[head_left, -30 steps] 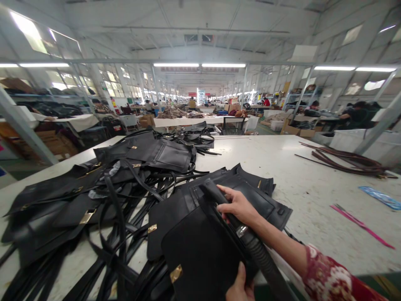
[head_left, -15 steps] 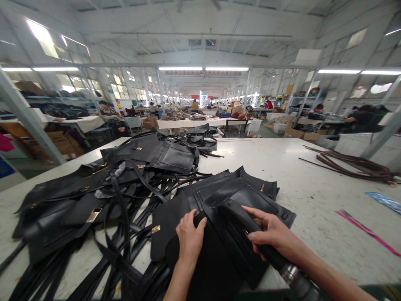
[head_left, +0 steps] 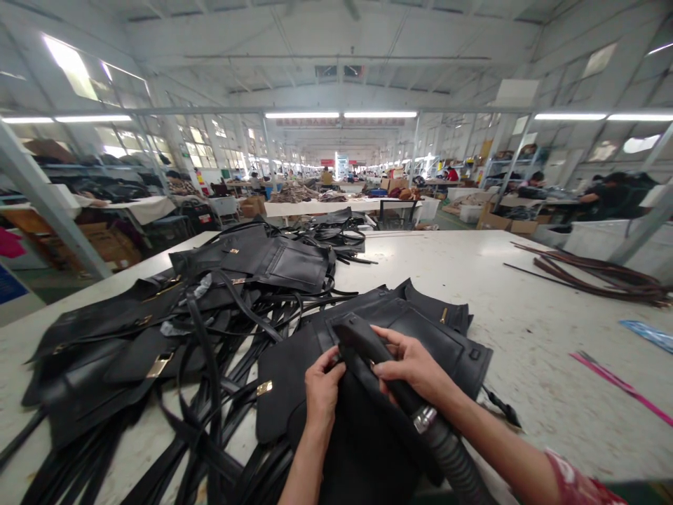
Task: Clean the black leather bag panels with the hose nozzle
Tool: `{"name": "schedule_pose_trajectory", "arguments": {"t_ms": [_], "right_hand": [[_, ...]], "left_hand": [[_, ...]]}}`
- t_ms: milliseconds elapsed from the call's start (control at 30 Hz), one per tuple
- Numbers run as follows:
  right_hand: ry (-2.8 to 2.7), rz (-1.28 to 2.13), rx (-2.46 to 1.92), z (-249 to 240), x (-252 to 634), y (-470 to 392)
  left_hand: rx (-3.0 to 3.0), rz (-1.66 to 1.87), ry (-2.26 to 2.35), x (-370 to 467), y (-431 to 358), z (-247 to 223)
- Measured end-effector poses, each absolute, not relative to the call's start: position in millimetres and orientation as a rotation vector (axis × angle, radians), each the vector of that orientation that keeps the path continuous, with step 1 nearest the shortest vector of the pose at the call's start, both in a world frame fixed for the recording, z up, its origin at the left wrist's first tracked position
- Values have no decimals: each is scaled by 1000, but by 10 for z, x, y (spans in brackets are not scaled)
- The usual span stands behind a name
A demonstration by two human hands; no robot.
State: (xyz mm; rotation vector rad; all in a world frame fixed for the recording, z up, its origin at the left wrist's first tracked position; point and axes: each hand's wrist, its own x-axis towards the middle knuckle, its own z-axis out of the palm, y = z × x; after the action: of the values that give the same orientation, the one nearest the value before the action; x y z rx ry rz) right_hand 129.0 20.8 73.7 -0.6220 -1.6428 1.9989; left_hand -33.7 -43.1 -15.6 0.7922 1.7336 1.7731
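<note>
My right hand [head_left: 415, 365], forearm angled in from lower right, wraps its grip around a black vacuum nozzle [head_left: 362, 344] laid on a black leather bag panel [head_left: 368, 421]. My left hand [head_left: 322, 386] presses flat, fingers together, on that panel atop the table [head_left: 526, 315].

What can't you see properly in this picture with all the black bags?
- Head view: the nozzle tip is hidden behind the right hand and the bag.
- The hose runs off the bottom edge; its far end is cut off.
- The black bag under the left hand is cut by the bottom edge.
- People at the far tables are too small to make out.
</note>
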Motion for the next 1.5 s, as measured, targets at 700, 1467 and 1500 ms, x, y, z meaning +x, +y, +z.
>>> {"name": "schedule_pose_trajectory", "arguments": {"t_ms": [700, 1467, 1500], "right_hand": [[-1801, 1807, -911, 499, 1745, -160], [-1602, 1838, -901, 551, 1890, -336], [-1607, 1870, -888, 531, 1896, -356]], "left_hand": [[1859, 1229, 2546, -50, -468, -256], [1844, 1316, 2484, -88, -477, -307], [1846, 1309, 2483, -87, -478, -297]]}}
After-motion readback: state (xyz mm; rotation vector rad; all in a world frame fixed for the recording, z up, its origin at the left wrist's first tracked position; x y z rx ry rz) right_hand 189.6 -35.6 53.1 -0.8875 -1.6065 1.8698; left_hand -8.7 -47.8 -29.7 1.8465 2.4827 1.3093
